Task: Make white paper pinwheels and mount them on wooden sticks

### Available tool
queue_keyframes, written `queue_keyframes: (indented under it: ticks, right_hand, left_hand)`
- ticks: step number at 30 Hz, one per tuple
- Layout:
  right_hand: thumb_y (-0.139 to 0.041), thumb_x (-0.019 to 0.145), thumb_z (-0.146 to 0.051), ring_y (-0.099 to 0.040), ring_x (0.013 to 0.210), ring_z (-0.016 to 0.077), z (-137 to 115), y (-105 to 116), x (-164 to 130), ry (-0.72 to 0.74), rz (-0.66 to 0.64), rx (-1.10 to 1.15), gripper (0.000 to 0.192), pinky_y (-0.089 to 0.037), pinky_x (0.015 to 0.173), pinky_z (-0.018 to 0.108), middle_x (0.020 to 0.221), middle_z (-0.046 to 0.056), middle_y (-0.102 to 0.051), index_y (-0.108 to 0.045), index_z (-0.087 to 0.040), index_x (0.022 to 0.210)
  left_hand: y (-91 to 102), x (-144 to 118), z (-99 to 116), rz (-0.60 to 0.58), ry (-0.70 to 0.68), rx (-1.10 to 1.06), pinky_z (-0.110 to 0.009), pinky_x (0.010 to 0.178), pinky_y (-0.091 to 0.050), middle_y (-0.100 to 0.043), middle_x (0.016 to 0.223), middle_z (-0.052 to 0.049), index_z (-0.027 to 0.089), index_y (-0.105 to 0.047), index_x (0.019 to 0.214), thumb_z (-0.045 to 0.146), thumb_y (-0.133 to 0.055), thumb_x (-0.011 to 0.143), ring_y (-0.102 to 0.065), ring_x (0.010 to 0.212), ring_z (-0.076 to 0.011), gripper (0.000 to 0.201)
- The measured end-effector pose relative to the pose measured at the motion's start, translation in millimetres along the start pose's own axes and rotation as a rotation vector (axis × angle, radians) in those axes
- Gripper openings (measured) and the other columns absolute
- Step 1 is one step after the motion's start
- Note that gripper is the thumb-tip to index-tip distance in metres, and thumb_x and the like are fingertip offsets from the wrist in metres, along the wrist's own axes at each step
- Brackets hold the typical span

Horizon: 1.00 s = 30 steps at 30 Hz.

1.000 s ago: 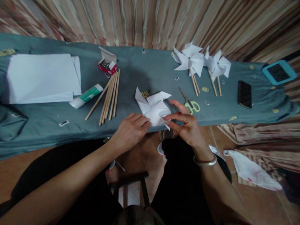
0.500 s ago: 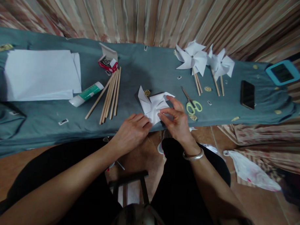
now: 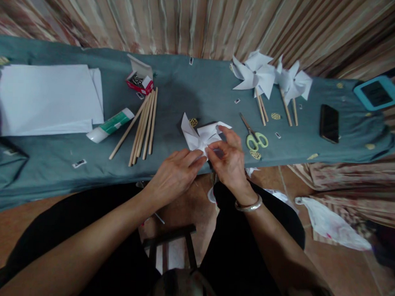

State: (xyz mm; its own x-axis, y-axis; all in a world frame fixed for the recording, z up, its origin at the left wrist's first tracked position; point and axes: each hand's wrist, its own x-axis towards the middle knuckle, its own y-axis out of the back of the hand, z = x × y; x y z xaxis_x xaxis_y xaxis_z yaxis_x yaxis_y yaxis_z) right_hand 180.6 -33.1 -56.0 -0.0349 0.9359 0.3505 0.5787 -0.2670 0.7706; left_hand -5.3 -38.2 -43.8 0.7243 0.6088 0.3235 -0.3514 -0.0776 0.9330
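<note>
At table edge, fingers [image 3: 213,149] pinch paper pinwheel [image 3: 201,135].

White paper pinwheel [image 3: 201,135], grey-teal tablecloth [image 3: 186,91], green-handled scissors [image 3: 254,137], striped brown curtain [image 3: 189,18]

The folded white paper pinwheel [image 3: 202,137] looks matt and crisp, its creases sharp, pinched by the left hand [image 3: 173,175] and right hand [image 3: 227,160]. A smooth, shiny metal bangle [image 3: 249,206] circles the right wrist. The grey-green cloth table cover [image 3: 193,89] is soft, matt and slightly wrinkled. The thin pale wooden sticks [image 3: 143,124] look plain and unvarnished. The scissors with yellow-green plastic handles [image 3: 254,137] show dull metal blades. The black phone [image 3: 329,123] is glossy.
</note>
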Motion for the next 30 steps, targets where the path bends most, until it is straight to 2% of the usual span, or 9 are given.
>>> queue_keyframes:
  ticks: [5, 11, 17, 26, 30]
  right_hand:
    - [-0.060, 0.086, -0.027, -0.045, 0.133, 0.0288, -0.6, -1.4, -0.4, 0.012, 0.008, -0.014, 0.011, -0.037, 0.114, 0.051, 0.138, 0.009, -0.056, -0.066, -0.021, 0.079]
    - [-0.059, 0.088, -0.028, -0.044, 0.133, 0.0290, -1.4, -2.0, -2.2, 0.017, 0.014, 0.002, 0.010, -0.038, 0.113, 0.053, 0.139, 0.008, -0.055, -0.065, -0.022, 0.082]
    - [-0.060, 0.088, -0.026, -0.046, 0.132, 0.0279, -1.1, -3.0, -3.3, 0.044, 0.039, -0.033, 0.005, -0.039, 0.113, 0.052, 0.136, 0.007, -0.057, -0.065, -0.024, 0.085]
    - [-0.058, 0.090, -0.029, -0.044, 0.134, 0.0291, -2.4, -3.2, -3.5, 0.037, 0.008, -0.010, 0.011, -0.037, 0.115, 0.053, 0.138, 0.009, -0.055, -0.066, -0.022, 0.086]
    - [-0.056, 0.091, -0.029, -0.045, 0.134, 0.0285, -2.3, -3.0, -4.2, 0.066, 0.009, -0.031, 0.011, -0.038, 0.114, 0.054, 0.139, 0.006, -0.055, -0.066, -0.025, 0.090]
  left_hand:
    - [-1.8, 3.3, -1.0, -0.021, -0.013, -0.021, -0.034, 0.076, -0.052, -0.068, 0.111, -0.009, 0.010, -0.062, 0.112, 0.014, -0.052, 0.093, -0.060, 0.090, -0.0222, 0.022]
    - [-1.2, 5.9, -1.0, -0.067, 0.004, -0.037, -0.034, 0.075, -0.051, -0.069, 0.102, -0.007, 0.012, -0.062, 0.111, 0.013, -0.049, 0.094, -0.059, 0.088, -0.0211, 0.021]
    - [-4.1, 4.1, -0.9, -0.071, 0.000, -0.047, -0.035, 0.075, -0.051, -0.068, 0.101, -0.008, 0.012, -0.061, 0.112, 0.014, -0.050, 0.094, -0.058, 0.089, -0.0220, 0.022]
    - [-5.4, 3.3, 0.0, -0.048, 0.001, -0.050, -0.035, 0.075, -0.051, -0.068, 0.101, -0.008, 0.011, -0.062, 0.109, 0.014, -0.050, 0.094, -0.059, 0.090, -0.0224, 0.020]
    - [-5.1, 3.8, 0.3, -0.051, 0.004, -0.037, -0.034, 0.074, -0.051, -0.068, 0.100, -0.008, 0.012, -0.062, 0.109, 0.014, -0.049, 0.094, -0.059, 0.089, -0.0216, 0.020]
